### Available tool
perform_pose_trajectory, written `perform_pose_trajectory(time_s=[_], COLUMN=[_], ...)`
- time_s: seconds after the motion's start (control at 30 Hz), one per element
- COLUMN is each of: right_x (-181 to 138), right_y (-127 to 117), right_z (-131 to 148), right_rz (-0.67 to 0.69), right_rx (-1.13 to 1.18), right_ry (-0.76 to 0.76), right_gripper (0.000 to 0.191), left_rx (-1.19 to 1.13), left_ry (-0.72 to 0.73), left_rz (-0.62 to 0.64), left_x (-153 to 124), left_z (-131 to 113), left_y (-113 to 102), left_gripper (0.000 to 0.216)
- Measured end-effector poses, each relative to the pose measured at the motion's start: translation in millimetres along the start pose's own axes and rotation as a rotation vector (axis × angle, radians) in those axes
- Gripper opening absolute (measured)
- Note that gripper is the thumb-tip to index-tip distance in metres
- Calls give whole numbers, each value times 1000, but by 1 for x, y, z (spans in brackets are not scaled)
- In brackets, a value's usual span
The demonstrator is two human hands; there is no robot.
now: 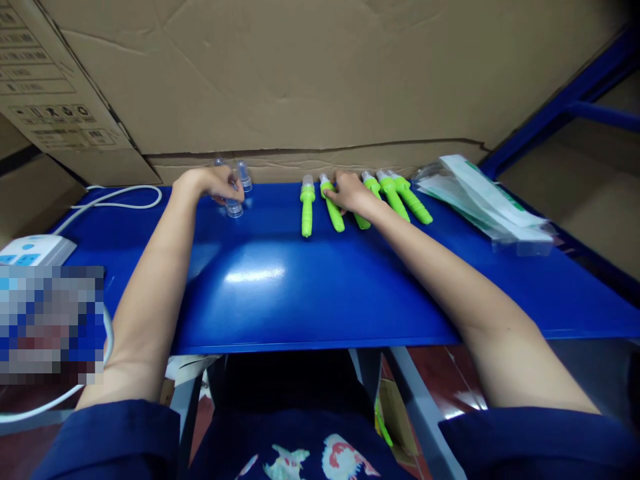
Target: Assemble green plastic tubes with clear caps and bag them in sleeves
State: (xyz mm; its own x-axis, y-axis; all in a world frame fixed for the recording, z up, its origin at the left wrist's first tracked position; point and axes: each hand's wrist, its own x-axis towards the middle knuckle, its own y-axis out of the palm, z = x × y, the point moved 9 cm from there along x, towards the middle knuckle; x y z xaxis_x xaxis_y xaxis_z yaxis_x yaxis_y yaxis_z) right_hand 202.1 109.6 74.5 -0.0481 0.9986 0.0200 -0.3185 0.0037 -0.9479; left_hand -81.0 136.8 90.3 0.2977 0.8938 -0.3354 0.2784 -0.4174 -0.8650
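Observation:
My left hand is closed with its fingertips on a clear plastic cap standing on the blue table. Another clear cap stands just behind it, and a further one is partly hidden by the hand. My right hand has its thumb and fingers closed at the upper part of a lime-green ribbed handle with a clear tip. To its left lies a similar green handle. Several more green handles lie to its right, one partly under the hand.
Clear plastic bags with green-and-white print lie at the right of the blue table. A white power strip with a looped cable sits at the left. A cardboard sheet stands along the back; a blue metal frame is at right.

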Motion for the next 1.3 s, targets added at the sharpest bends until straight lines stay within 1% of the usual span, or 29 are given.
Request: perform_pose_trajectory(time_s=[0.1,0.17,0.23,0.43,0.53,0.73,0.97,1.13,1.3], right_x=[-2,-4,-4,-6,-6,-5,-7,-6,-5], right_y=[0,0,0,-1,0,1,1,1,2], right_z=[1,2,2,4,4,3,6,6,5], right_rz=[9,13,16,19,21,22,25,12,19], right_rx=[10,16,17,2,-10,-14,-36,-50,-48], right_ry=[6,7,4,2,-4,-8,5,-9,-8], right_gripper=[34,36,38,41,43,43,41,41,42], left_rx=[16,33,48,69,45,-6,25,42,42], left_ry=[-91,-106,-110,-175,-193,-257,-268,-293,-284], left_rz=[40,43,43,32,47,60,72,48,59], left_x=[-4,-5,-6,-4,-3,-3,0,-2,-5], left_z=[-9,-15,-19,-10,-8,-5,-3,-4,-6], left_y=[14,18,20,21,24,28,31,28,29], left_gripper=[31,25,26,37,45,51,42,42,41])
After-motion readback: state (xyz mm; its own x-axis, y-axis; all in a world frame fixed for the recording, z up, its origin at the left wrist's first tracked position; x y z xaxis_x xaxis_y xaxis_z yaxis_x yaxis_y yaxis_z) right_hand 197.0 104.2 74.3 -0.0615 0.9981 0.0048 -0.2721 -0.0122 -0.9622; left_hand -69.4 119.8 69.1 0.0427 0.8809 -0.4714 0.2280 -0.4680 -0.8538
